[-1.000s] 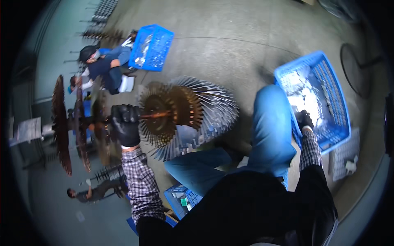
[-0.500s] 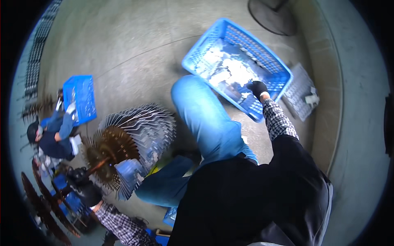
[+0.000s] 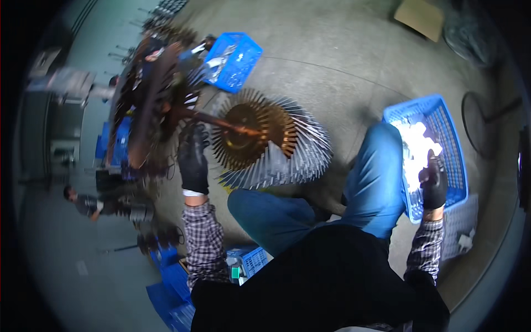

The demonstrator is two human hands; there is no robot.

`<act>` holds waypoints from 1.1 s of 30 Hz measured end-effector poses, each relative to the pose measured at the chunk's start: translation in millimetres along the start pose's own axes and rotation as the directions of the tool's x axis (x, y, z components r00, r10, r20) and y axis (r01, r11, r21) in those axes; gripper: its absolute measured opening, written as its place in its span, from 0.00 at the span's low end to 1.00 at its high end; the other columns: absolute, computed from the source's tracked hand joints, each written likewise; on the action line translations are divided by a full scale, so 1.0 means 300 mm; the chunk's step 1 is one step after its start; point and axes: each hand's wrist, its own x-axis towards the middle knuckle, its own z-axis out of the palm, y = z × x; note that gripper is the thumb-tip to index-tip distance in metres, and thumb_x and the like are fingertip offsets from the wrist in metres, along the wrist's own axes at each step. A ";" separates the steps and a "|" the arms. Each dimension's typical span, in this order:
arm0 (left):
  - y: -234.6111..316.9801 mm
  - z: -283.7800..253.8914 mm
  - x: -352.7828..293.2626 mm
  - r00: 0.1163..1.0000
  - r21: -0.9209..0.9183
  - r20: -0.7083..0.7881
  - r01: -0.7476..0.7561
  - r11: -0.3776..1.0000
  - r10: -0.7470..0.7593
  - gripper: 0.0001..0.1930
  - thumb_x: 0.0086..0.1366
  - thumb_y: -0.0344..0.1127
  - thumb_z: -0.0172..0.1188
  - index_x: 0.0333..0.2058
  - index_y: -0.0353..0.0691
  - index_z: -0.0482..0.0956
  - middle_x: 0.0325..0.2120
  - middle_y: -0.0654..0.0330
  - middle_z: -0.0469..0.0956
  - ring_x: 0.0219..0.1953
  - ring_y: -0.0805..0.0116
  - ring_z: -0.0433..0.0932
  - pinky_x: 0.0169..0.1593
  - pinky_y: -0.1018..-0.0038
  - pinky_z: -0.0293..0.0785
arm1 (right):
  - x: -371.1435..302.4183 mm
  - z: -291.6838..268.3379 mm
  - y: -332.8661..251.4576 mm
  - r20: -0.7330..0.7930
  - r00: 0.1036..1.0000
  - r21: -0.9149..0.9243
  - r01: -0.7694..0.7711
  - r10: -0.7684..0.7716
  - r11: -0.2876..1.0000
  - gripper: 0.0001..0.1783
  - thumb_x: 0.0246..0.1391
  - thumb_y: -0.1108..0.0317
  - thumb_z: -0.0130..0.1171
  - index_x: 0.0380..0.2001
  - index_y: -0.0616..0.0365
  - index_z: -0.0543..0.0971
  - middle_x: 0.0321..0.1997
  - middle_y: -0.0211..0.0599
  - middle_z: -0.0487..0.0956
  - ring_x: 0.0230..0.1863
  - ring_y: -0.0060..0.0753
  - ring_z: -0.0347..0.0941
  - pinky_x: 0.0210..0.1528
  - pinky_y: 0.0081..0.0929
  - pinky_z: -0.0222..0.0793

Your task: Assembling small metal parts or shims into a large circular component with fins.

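My left hand [image 3: 193, 160], in a black glove, is raised beside a rusty shaft [image 3: 215, 119]; its fingers are blurred, and whether they grip the shaft cannot be told. The shaft carries brown slotted discs [image 3: 235, 146], with many thin silvery metal blades [image 3: 307, 149] fanned around their far side. On the right, my black-gloved right hand [image 3: 434, 182] reaches into a blue plastic crate [image 3: 454, 160], its thumb and fingers apart over shiny metal pieces [image 3: 412, 146]. Glare washes out the pieces at its fingertips.
Large dark discs [image 3: 149, 105] stand left of the shaft. Another blue crate [image 3: 235, 61] lies beyond, near a partly hidden co-worker. A second person [image 3: 86, 202] is far left. A grey mat [image 3: 462, 221] lies by my crate, a round stand base [image 3: 478, 124] beyond it, and cardboard [image 3: 420, 19] at the back.
My view has swung left, so the crate now appears farther right and the bladed discs nearer the middle. My right hand stays in the crate; my left stays near the shaft.
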 end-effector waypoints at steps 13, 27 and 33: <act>0.417 0.046 -0.350 0.890 -0.562 0.405 0.421 0.712 -0.208 0.15 0.80 0.38 0.48 0.51 0.36 0.81 0.35 0.60 0.82 0.29 0.74 0.77 0.36 0.77 0.76 | -0.289 0.745 -0.323 0.763 0.646 -0.002 0.053 -0.033 0.999 0.19 0.65 0.72 0.61 0.58 0.67 0.82 0.43 0.42 0.84 0.26 0.20 0.75 0.28 0.18 0.67; 0.376 0.015 -0.290 0.366 -0.311 0.924 0.888 0.339 -0.111 0.19 0.81 0.43 0.47 0.47 0.34 0.82 0.24 0.63 0.80 0.19 0.77 0.70 0.25 0.79 0.68 | -0.194 0.767 -0.351 0.747 0.386 0.053 0.778 -0.542 0.627 0.14 0.60 0.70 0.69 0.49 0.58 0.85 0.35 0.37 0.83 0.25 0.25 0.74 0.29 0.23 0.69; 0.231 0.028 -0.108 0.958 -0.229 0.273 -0.026 0.973 0.090 0.14 0.76 0.40 0.59 0.51 0.38 0.83 0.36 0.57 0.85 0.32 0.65 0.81 0.39 0.69 0.78 | -0.160 0.879 -0.239 0.526 0.847 -0.392 0.320 -0.074 0.862 0.16 0.66 0.59 0.64 0.37 0.64 0.84 0.24 0.37 0.80 0.22 0.31 0.70 0.29 0.29 0.68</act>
